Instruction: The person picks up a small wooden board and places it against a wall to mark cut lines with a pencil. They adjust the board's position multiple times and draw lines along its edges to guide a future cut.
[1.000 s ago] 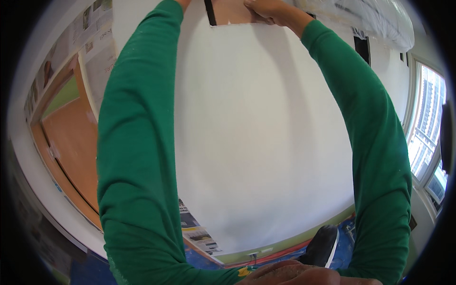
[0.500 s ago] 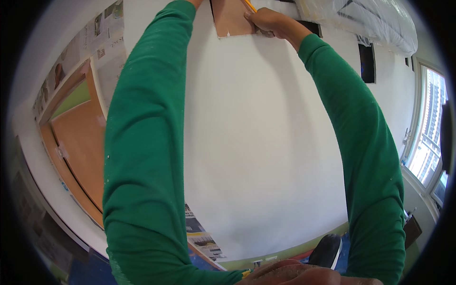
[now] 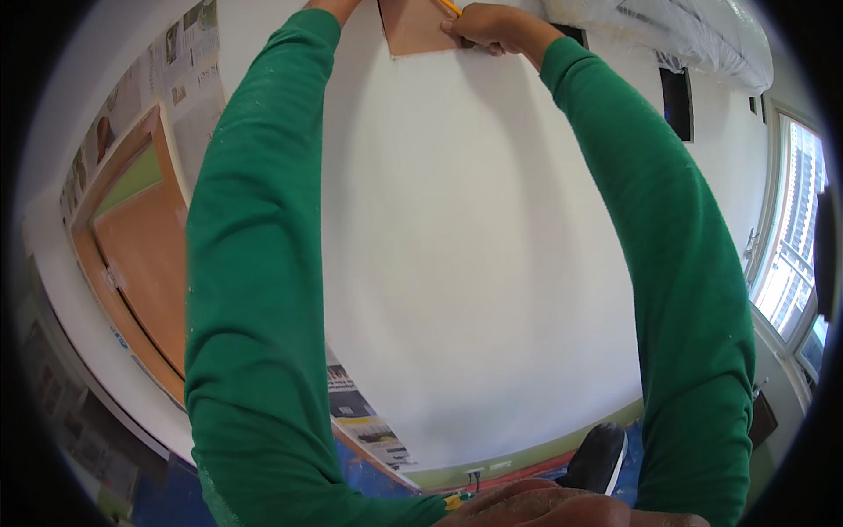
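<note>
Both my arms, in green sleeves, reach up the white wall (image 3: 474, 246) to the top of the view. My right hand (image 3: 492, 26) is closed at the lower right of a flat brown panel (image 3: 413, 31). A thin yellow-orange stick (image 3: 450, 7), pencil-like, runs up from its fingers; its upper end is out of view. The fingers touch or nearly touch the panel's lower edge. Only the wrist end of my left hand (image 3: 335, 9) shows, left of the panel. The upper edge cuts off its fingers, so what it holds is hidden.
Clear plastic sheeting wraps a bulky unit (image 3: 667, 35) at upper right, above a dark cut-out (image 3: 676, 104). A window (image 3: 790, 237) stands at right. Newspaper (image 3: 189, 70) covers wall around a brown door (image 3: 145, 255) at left. A dark shoe (image 3: 595, 457) shows below, by blue floor covering (image 3: 628, 465).
The view has shifted slightly, so the panel and both arms sit a little higher and farther left. My right hand still holds the yellow-orange stick at the panel's lower right.
</note>
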Motion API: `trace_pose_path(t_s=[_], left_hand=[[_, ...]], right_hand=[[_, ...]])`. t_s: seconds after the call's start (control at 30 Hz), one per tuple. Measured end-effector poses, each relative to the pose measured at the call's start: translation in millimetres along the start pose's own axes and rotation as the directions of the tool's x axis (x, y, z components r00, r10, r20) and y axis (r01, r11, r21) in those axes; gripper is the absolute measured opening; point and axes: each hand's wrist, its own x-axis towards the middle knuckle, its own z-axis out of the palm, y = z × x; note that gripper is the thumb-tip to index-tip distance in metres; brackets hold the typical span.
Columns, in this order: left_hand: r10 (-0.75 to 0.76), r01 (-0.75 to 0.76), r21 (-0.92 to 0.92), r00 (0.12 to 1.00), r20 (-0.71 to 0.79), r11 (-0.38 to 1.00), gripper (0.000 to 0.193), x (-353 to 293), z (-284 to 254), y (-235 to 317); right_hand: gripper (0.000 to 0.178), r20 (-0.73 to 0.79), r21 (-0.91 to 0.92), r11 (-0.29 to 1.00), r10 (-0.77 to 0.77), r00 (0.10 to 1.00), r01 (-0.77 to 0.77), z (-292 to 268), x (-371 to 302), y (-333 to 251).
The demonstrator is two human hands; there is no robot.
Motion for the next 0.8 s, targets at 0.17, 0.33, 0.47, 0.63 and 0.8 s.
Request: trace_pose_path(t_s=[0.17, 0.33, 0.47, 0.63, 0.8], left_hand=[[0.018, -0.023, -0.052, 0.996, -0.087, 0.998, 0.110, -10.4, 0.8, -5.5], [0.054, -0.057, -0.062, 0.997, -0.050, 0.996, 0.111, -1.8, 7.8, -14.7], [0.088, -0.105, -0.160, 0.990, -0.110, 0.981, 0.108, 1.1, 16.3, -18.1], [0.106, -0.127, -0.127, 0.981, -0.162, 0.984, 0.099, 3.6, 25.1, -31.8], [0.063, -0.063, 0.072, 0.998, -0.002, 0.995, 0.093, 15.8, -1.0, -12.9]], right_hand=[[0.036, 0.161, -0.006, 0.999, 0.052, 0.986, -0.052, -8.3, -19.0, -17.1], [0.036, 0.169, -0.174, 0.985, 0.014, 0.986, 0.016, -10.8, -19.6, -18.7], [0.038, 0.238, 0.303, 0.952, -0.124, 0.963, 0.048, -18.9, -25.0, -9.0], [0.041, 0.110, 0.126, 0.990, 0.043, 0.993, -0.057, -7.6, -42.6, -31.8], [0.038, 0.188, 0.104, 0.994, 0.008, 0.982, -0.027, -13.6, -23.0, -13.3]])
